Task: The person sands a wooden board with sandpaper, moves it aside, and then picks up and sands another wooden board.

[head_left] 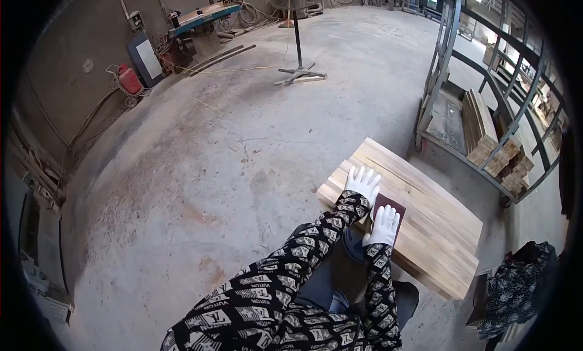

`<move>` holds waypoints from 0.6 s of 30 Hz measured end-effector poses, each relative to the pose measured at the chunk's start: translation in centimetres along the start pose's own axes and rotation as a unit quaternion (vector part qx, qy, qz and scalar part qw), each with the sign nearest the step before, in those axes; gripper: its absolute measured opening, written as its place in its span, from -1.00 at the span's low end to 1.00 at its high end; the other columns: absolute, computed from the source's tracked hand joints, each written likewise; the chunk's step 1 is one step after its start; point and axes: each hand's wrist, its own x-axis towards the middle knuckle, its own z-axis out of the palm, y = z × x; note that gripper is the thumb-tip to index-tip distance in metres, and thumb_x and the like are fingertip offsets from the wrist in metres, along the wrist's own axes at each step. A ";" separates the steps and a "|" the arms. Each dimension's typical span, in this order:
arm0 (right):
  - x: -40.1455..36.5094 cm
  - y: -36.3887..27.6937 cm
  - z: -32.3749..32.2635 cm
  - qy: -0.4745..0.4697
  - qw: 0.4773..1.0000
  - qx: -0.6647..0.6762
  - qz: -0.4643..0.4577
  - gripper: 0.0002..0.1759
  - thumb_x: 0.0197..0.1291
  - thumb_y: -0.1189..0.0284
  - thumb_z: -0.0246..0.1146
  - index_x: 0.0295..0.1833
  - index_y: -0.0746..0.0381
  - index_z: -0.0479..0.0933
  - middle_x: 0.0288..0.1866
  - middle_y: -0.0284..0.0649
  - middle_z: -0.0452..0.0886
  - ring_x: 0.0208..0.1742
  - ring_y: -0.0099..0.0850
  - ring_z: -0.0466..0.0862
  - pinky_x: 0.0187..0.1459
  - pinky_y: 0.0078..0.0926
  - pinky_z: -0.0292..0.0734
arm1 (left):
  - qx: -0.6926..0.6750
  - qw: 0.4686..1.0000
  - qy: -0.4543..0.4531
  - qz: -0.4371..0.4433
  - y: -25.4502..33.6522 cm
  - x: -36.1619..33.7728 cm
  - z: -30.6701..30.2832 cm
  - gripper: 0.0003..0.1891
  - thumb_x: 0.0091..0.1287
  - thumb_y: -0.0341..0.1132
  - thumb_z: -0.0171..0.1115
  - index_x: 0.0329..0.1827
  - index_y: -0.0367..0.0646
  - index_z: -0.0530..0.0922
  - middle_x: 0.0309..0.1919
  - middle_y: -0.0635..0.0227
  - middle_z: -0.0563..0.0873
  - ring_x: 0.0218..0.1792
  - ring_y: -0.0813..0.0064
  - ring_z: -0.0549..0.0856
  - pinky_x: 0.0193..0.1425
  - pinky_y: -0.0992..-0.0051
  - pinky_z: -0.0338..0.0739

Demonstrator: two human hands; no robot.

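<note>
Pressing the right hand [384, 225] onto a dark red sheet [385, 201] atop a pale wooden panel [434, 220].
The sheet lies under the palm and straight, slightly parted fingers, edges showing past the fingertips; the left hand [362, 182], fingers spread, rests flat on the wood just beside it, near the panel's left end.

Timber [480, 125] on a metal cart [445, 117] and a dusty floor [212, 150] show a woodworking workshop
</note>
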 end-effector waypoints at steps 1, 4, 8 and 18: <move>-0.4 1.3 -0.2 0.000 1.000 0.001 -0.009 -0.06 -0.18 0.49 0.35 0.45 0.38 0.26 0.52 0.14 0.25 0.60 0.05 0.13 0.63 0.02 -0.13 | 0.001 1.000 0.016 0.007 0.0 -0.1 0.1 -0.48 0.49 -0.02 -0.09 0.43 0.00 0.45 0.45 0.11 0.43 0.51 -0.01 0.27 0.60 -0.13 -0.19; -3.4 8.8 -0.3 0.067 0.996 -0.059 0.025 -0.07 -0.15 0.55 0.33 0.47 0.36 0.24 0.55 0.14 0.19 0.61 0.07 0.09 0.63 0.00 -0.16 | 0.019 0.998 0.054 0.017 0.1 -0.3 -0.1 -0.50 0.48 -0.02 -0.05 0.41 0.01 0.45 0.39 0.12 0.49 0.46 -0.01 0.34 0.58 -0.13 -0.10; -8.5 21.4 -6.8 0.048 0.966 -0.138 0.214 -0.31 0.07 0.50 0.23 0.37 0.44 0.29 0.30 0.23 0.41 0.34 0.18 0.35 0.37 0.02 0.20 | 0.004 0.999 0.040 0.015 0.3 -0.2 -0.4 -0.49 0.47 -0.01 -0.04 0.41 0.00 0.46 0.39 0.11 0.50 0.47 -0.04 0.33 0.59 -0.12 -0.13; -3.4 9.5 -0.5 0.080 0.974 -0.169 0.132 -0.28 0.17 0.29 0.27 0.41 0.36 0.31 0.44 0.10 0.35 0.51 0.04 0.26 0.58 0.01 -0.04 | 0.022 0.999 0.038 0.008 0.8 -0.5 -0.7 -0.47 0.48 0.02 -0.05 0.40 -0.03 0.46 0.40 0.05 0.46 0.48 -0.05 0.31 0.59 -0.10 -0.11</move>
